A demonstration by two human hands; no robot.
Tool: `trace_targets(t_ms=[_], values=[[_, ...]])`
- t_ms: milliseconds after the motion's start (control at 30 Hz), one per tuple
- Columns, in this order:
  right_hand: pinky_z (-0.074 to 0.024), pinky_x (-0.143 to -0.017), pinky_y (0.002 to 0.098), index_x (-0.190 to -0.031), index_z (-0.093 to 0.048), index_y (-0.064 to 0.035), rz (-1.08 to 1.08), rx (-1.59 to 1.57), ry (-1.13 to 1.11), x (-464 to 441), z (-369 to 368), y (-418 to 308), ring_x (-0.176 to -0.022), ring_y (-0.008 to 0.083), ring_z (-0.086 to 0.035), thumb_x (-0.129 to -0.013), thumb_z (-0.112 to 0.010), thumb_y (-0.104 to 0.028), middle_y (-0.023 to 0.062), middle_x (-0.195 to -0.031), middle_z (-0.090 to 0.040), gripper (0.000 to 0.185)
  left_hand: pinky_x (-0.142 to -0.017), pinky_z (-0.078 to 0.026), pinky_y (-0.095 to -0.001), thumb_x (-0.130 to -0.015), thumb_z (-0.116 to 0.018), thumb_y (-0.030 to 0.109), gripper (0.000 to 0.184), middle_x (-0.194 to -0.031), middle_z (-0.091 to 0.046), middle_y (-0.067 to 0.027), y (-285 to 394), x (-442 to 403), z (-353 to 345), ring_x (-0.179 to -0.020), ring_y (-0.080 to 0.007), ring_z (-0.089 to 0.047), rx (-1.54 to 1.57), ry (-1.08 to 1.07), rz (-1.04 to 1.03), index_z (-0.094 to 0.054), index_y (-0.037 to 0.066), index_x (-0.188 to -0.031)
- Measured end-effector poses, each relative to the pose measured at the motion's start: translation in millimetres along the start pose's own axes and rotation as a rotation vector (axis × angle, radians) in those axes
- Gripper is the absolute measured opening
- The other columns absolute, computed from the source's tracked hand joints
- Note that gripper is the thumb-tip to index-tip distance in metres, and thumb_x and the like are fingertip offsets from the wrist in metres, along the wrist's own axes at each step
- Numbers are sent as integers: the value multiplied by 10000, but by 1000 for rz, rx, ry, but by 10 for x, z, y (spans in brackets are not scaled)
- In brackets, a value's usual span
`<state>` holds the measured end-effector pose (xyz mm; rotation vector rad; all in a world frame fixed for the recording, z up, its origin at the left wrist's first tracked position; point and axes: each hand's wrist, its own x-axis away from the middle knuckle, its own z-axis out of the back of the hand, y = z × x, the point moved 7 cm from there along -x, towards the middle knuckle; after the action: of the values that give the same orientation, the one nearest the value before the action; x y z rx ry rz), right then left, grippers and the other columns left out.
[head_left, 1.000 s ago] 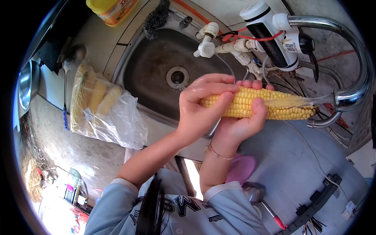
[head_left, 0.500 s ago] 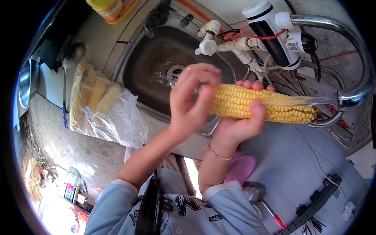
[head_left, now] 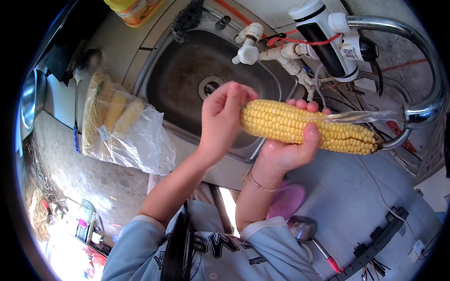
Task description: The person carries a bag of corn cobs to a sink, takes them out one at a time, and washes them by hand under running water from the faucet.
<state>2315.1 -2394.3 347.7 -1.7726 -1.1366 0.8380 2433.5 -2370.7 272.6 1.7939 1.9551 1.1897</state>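
A yellow ear of corn (head_left: 281,122) lies across the palm of the right hand (head_left: 287,155), which grasps it around the middle, thumb on the near side and fingertips showing along the far side. The corn's broad, rounded end points left from this hand; its narrower end, with a brown tip, sticks out to the right. Just beside the rounded end is the left hand (head_left: 219,119), clenched loosely, fingers curled in toward the thumb; whether it touches the kernels is hard to tell. To the right of the right hand, a chrome faucet (head_left: 419,114) sends a clear stream of water (head_left: 365,116) onto the corn. Beyond the left hand is a metal sink (head_left: 183,70) with a round drain (head_left: 211,87). Well left of that hand, a clear plastic bag (head_left: 143,140) with more corn inside lies on the desk (head_left: 133,61), near a blue-handled ladle (head_left: 77,100). A pink bowl (head_left: 288,199) sits below the right wrist.
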Motion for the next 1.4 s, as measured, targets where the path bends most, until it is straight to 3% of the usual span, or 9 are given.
trace_targets(t_ms=[100, 233, 367, 600, 700, 833, 1067, 1167, 1400], values=[[-412, -811, 372, -1080, -397, -58, 1, -11, 20, -18, 13, -10, -830, 211, -483, -659, -523, -151, 88, -915, -479, 449, -692, -407, -201, -934, -428, 174, 237, -834, -558, -3, 149, 21, -24, -773, -44, -483, -114, 25, -204, -556, 4, -830], [-414, -817, 369, -1060, -417, -39, -47, -25, 85, -9, 54, 2, -839, 210, -481, -626, -533, -164, 93, -926, -469, 466, -842, -394, -297, -775, -610, 47, 91, -958, -589, -116, 385, 126, -260, -936, -170, -527, -425, -235, -495, -592, -3, -849], [-414, -820, 373, -1072, -404, -34, -59, 28, 162, -17, 172, 16, -844, 216, -479, -620, -540, -142, 98, -919, -464, 485, -826, -417, -334, -677, -649, -5, 161, -946, -618, -84, 457, 175, -338, -891, -218, -570, -650, -228, -657, -609, 15, -832], [-416, -810, 377, -1099, -371, -21, 163, 228, 51, -7, 71, -116, -840, 238, -476, -605, -546, -94, 119, -902, -455, 530, -778, -425, -319, -705, -615, 6, 119, -849, -603, -80, 459, 125, -422, -822, -228, -573, -790, -182, -639, -560, 10, -810], [-416, -804, 376, -1100, -366, -25, 187, 213, 29, 6, 74, -139, -825, 243, -479, -614, -548, -149, 118, -899, -455, 534, -721, -414, -268, -793, -542, 23, 30, -805, -584, -52, 352, 16, -327, -756, -175, -545, -717, -124, -465, -546, 3, -814], [-407, -804, 386, -1114, -357, -41, 166, 99, 13, -30, 71, -178, -831, 243, -482, -641, -535, -247, 110, -912, -463, 546, -679, -382, -208, -930, -399, 122, 244, -766, -554, -12, 224, -83, -31, -726, -54, -469, -475, -1, -193, -534, -5, -772], [-403, -806, 381, -1135, -354, -63, 63, 40, 194, -55, 111, -158, -867, 239, -471, -679, -531, -276, 109, -932, -463, 533, -843, -398, -273, -832, -471, -26, 129, -1039, -563, -124, 310, 113, -129, -972, -162, -522, -259, -174, -381, -585, -31, -893], [-406, -807, 374, -1141, -349, -63, 29, 56, 226, -37, 131, -136, -877, 246, -468, -691, -528, -280, 125, -949, -462, 531, -742, -459, -294, -686, -623, -18, 151, -945, -622, -102, 403, 207, -196, -871, -213, -594, -387, -101, -583, -623, 20, -832], [-411, -820, 396, -1179, -328, -79, 121, 113, 243, 19, 78, -158, -889, 259, -466, -704, -519, -223, 143, -1001, -462, 532, -689, -459, -283, -689, -630, -13, 122, -870, -614, -86, 498, 310, -313, -791, -219, -591, -709, 47, -854, -563, 30, -781]])
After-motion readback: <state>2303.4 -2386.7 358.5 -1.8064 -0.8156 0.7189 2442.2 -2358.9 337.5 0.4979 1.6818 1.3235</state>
